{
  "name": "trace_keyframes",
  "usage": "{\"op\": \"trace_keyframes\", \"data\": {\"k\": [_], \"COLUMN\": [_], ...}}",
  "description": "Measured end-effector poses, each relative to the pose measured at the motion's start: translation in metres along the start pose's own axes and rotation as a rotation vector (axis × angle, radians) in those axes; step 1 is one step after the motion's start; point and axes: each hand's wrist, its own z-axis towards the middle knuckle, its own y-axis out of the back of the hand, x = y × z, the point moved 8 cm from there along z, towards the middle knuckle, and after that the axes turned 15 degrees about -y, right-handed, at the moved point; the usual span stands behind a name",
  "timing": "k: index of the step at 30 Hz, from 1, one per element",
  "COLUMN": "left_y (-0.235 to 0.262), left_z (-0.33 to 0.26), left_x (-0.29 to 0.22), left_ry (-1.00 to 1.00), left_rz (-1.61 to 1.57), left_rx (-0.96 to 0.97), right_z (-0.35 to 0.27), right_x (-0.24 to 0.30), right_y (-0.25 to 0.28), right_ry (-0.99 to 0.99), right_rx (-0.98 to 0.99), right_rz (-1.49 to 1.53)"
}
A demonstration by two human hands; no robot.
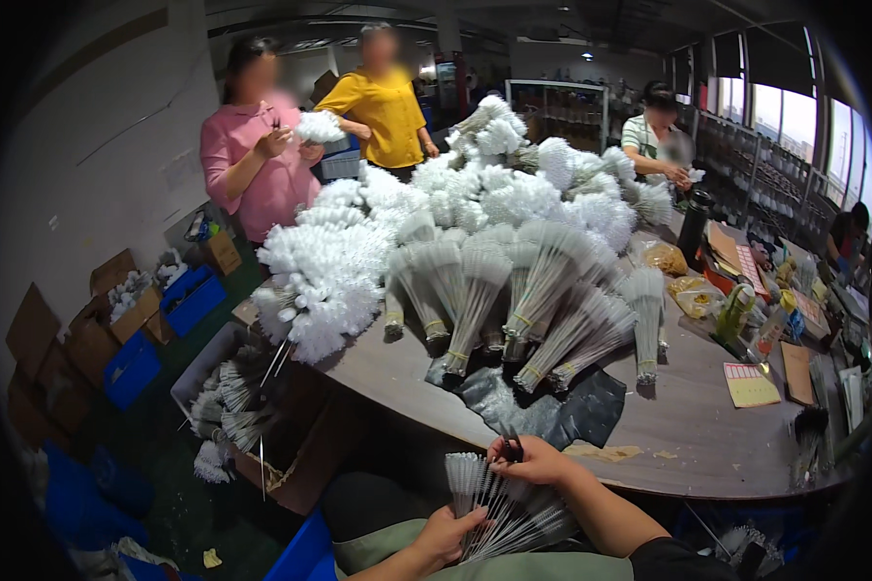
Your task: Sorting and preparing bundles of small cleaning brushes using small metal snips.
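Observation:
My left hand (446, 535) is closed round a loose bundle of thin wire brushes (467, 476) above my lap. White bristle heads stand up at the bundle's top, and thin wires fan out to the right. Close beside the bristle heads, my right hand (535, 461) is closed on a small black tool (512, 446) that looks like snips; its tip partly hides behind my fingers. Ahead on the table, tied bundles of similar brushes (477, 281) lean with their white heads up and away from me. A black plastic sheet (543, 412) lies beneath the nearest bundles.
A big heap of white brushes (513, 194) covers the table's middle. Papers (751, 384), a green bottle (734, 312) and a dark flask (694, 221) stand right. Brush-filled boxes (233, 387) and blue bins (133, 370) sit left. Co-workers (262, 145) stand around the far side.

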Motion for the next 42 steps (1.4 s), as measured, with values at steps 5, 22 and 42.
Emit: {"op": "trace_keyframes", "data": {"k": [5, 22, 42], "left_y": [0.007, 0.001, 0.011], "left_z": [0.002, -0.003, -0.001], "left_x": [-0.001, -0.007, 0.001], "left_ry": [-0.069, -0.059, -0.025], "left_rz": [-0.01, -0.001, 0.031], "left_rx": [-0.056, -0.046, -0.068], "right_z": [0.007, 0.005, -0.004], "right_x": [-0.003, -0.012, 0.0], "right_y": [-0.005, 0.001, 0.003], "right_ry": [0.039, -0.038, -0.027], "right_rx": [0.035, -0.064, -0.213], "right_rz": [-0.076, -0.027, -0.211]}}
